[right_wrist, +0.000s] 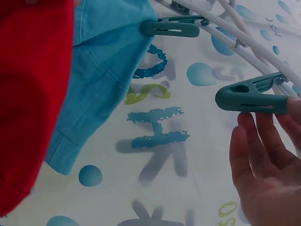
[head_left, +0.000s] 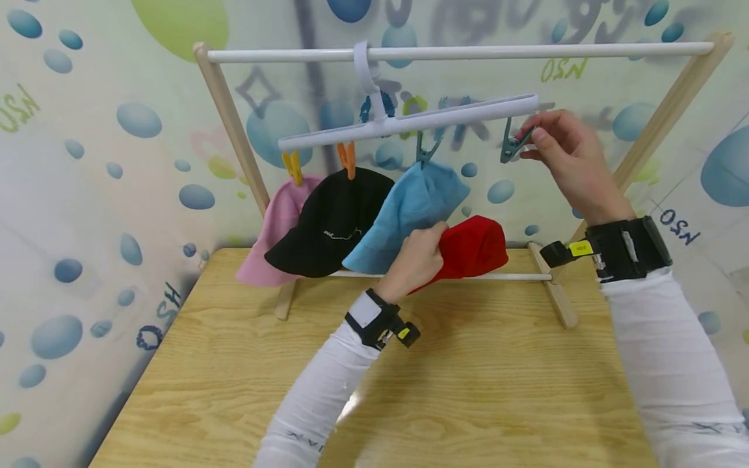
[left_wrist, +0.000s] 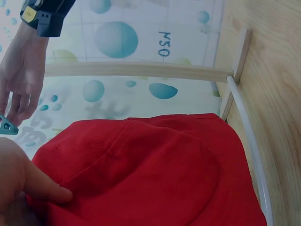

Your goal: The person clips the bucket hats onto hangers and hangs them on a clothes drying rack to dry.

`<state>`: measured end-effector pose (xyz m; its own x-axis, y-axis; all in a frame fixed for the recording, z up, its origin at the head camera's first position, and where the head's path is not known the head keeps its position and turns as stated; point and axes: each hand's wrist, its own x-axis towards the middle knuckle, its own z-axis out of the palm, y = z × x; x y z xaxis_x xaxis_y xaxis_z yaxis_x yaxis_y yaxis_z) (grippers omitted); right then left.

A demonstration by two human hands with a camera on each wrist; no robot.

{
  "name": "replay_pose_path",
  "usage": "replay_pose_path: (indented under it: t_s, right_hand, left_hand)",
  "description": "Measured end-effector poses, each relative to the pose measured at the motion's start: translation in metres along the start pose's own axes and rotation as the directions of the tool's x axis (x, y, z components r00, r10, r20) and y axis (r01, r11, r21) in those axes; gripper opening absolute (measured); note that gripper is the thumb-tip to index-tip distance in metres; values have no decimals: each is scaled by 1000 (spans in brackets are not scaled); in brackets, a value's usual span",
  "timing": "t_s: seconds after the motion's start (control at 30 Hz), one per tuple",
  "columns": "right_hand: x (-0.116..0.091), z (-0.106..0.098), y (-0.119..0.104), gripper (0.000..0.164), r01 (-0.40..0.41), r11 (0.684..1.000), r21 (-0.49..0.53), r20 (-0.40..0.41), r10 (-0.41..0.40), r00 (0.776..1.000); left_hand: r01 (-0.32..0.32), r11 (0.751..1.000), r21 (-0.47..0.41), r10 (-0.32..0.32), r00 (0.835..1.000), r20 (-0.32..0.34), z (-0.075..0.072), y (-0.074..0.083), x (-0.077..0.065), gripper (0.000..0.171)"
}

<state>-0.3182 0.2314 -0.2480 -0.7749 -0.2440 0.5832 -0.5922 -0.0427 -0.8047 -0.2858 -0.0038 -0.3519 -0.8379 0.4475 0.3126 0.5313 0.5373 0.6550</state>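
Note:
My left hand [head_left: 414, 260] grips a red bucket hat [head_left: 475, 247] by its edge, low in front of the rack. In the left wrist view, the thumb presses into the red cloth. Up at the right end of a white clip hanger [head_left: 468, 116], my right hand [head_left: 576, 166] pinches a green clothespin [right_wrist: 249, 99] by its handle. Nothing sits in that clothespin's jaws. Beside the red hat hangs a light blue hat [head_left: 409, 214], held by another green clothespin [head_left: 426, 153]. The hanger tilts, with its right end higher.
A black hat [head_left: 339, 218] hangs from an orange clothespin [head_left: 347, 161], and a pink hat [head_left: 266, 250] from a yellow clothespin [head_left: 293, 168]. The rack's white top bar [head_left: 526, 51] carries the hanger. Its wooden legs [head_left: 556, 286] stand on a wooden table [head_left: 468, 377] against a patterned wall.

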Motion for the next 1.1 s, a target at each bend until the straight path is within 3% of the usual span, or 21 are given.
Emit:
replay_pose_path:
  t_s: [0.1,0.3,0.57,0.73,0.9,1.1]
  right_hand:
    - [-4,3,3,20,5,999,40,49,-7,999]
    - [-8,4,8,16,-20,973,231,167,-20,986]
    - [-11,7,10,27,-59,944,324,232,-18,973]
    - [-14,6,7,39,-91,973,213,255,34,966]
    - [-15,8,5,38,-119,988,95,243,93,966]
    - [-15,15,9,35,-111,993,39,237,99,967]
  left_hand:
    - [-9,1000,-16,9,1000,-9,-1,1,0,29]
    - [-41,998,-56,40,999,-24,-3,1,1,30]
    - [-62,997,-56,60,998,-32,-5,4,4,30]
    - [-67,994,-83,64,997,-45,-8,7,5,32]
    - [-64,995,-77,60,997,-50,-8,10,6,32]
    - [-43,997,-60,40,998,-55,-9,14,8,34]
